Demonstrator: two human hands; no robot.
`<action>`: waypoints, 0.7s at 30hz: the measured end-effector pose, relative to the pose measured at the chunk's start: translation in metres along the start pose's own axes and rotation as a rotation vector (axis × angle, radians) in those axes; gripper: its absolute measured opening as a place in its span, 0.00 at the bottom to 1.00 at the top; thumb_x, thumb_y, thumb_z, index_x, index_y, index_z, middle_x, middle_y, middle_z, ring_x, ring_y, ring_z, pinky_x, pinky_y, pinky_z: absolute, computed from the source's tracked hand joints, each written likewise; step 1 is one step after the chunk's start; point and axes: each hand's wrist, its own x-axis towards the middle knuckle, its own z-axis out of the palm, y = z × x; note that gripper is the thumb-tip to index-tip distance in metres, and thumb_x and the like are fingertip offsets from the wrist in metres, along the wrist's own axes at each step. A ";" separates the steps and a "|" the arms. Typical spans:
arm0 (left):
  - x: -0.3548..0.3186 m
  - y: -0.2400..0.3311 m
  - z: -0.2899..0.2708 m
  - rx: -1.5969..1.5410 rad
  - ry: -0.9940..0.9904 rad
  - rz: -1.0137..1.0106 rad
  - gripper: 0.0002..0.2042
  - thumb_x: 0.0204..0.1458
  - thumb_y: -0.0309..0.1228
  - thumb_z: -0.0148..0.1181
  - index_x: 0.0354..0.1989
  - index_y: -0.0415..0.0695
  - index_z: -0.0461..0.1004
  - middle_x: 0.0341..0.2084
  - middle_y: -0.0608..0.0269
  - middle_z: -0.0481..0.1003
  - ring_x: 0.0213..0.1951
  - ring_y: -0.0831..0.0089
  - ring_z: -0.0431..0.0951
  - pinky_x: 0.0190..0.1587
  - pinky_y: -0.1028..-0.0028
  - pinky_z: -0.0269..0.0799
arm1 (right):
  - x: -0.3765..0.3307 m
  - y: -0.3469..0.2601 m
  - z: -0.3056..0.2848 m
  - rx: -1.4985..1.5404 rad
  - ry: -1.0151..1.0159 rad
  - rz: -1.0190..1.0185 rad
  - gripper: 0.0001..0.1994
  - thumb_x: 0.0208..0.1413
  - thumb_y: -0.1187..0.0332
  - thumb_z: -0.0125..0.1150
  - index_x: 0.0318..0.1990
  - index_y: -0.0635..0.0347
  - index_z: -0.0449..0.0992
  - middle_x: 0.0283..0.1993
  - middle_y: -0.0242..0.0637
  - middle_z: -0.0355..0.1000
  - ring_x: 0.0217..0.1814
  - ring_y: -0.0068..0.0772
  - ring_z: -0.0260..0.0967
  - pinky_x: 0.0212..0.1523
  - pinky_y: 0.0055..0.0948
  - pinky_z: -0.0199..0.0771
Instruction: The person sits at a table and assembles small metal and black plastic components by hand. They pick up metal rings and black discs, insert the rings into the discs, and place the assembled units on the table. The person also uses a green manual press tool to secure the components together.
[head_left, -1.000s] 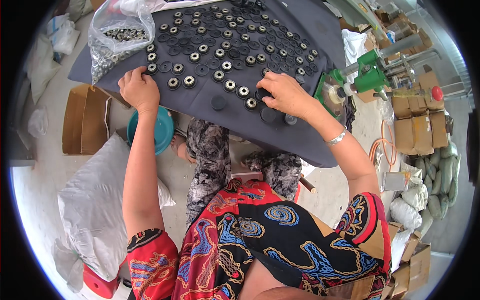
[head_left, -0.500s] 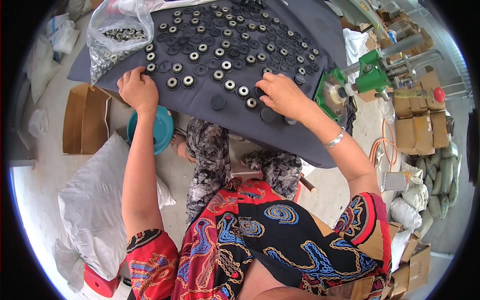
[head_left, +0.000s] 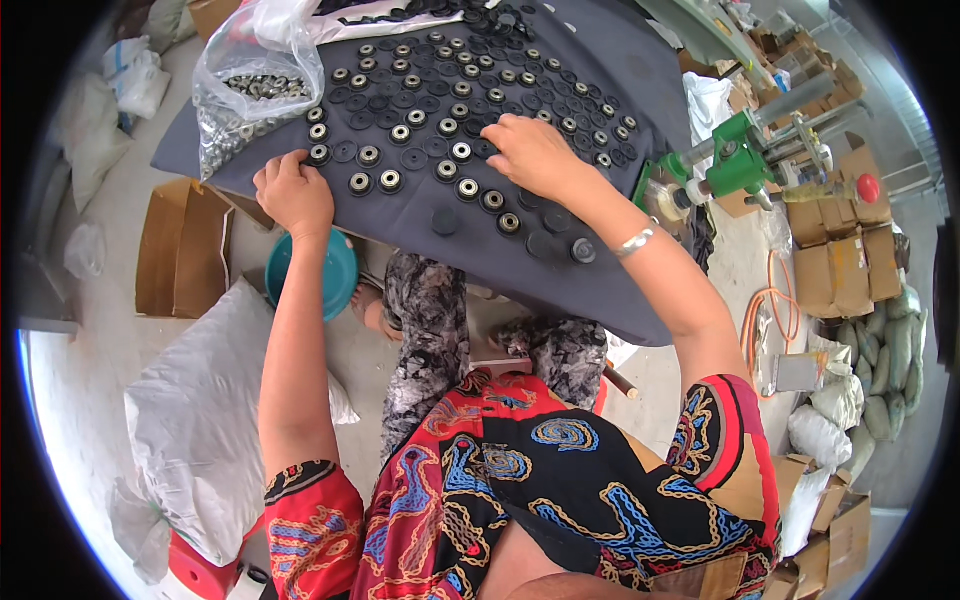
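Dozens of round black plastic discs lie across the dark cloth-covered table; many have a shiny metal bearing at the centre. My left hand rests at the table's left front edge with curled fingers, close beside a disc with a bearing. What those fingers hold, if anything, is hidden. Farther in, my right hand reaches over the rows, its thumb and fingers at a plain black disc. Several plain black discs lie nearer me.
A clear plastic bag of metal bearings sits at the table's left corner. On the right stands a green press with a red knob. A cardboard box, a teal basin and a white sack are on the floor at left.
My right hand has moved left and farther from me, leaving the front discs for one deeper in the rows. My left hand stays by the same corner disc; the whole view has shifted slightly.
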 end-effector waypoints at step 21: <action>0.000 -0.001 0.003 -0.036 0.016 0.004 0.07 0.41 0.25 0.56 0.28 0.49 0.79 0.32 0.68 0.76 0.42 0.62 0.71 0.43 0.63 0.65 | 0.004 0.015 0.018 0.342 -0.082 0.181 0.17 0.48 0.67 0.64 0.45 0.63 0.75 0.41 0.49 0.70 0.46 0.49 0.70 0.47 0.38 0.71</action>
